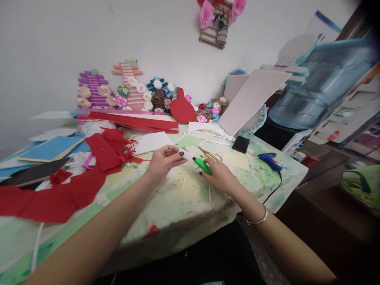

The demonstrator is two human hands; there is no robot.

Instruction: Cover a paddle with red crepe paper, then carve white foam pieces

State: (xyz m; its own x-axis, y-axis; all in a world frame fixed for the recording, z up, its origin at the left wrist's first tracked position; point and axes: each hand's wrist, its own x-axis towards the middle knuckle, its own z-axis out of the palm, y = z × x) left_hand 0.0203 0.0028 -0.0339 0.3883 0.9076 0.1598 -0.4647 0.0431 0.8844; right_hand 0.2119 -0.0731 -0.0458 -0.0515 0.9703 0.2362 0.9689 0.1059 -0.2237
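Note:
My left hand point(164, 162) pinches a small piece of white paper point(187, 154) between thumb and fingers, above the middle of the table. Close by on the right, my right hand point(218, 173) is wrapped round a green utility knife point(202, 165), whose dark tip points at the paper. I cannot make out a blade. Just beyond the knife, a pair of scissors point(210, 153) with gold-coloured handles lies on the table. A white sheet point(154, 141) rests behind my left hand.
Red crepe paper point(65, 198) and blue card point(52, 148) cover the left side. A black phone point(241, 144) and a corded blue glue gun point(268, 160) lie to the right. White boards point(252, 101) lean at the back, near a large water bottle point(317, 83).

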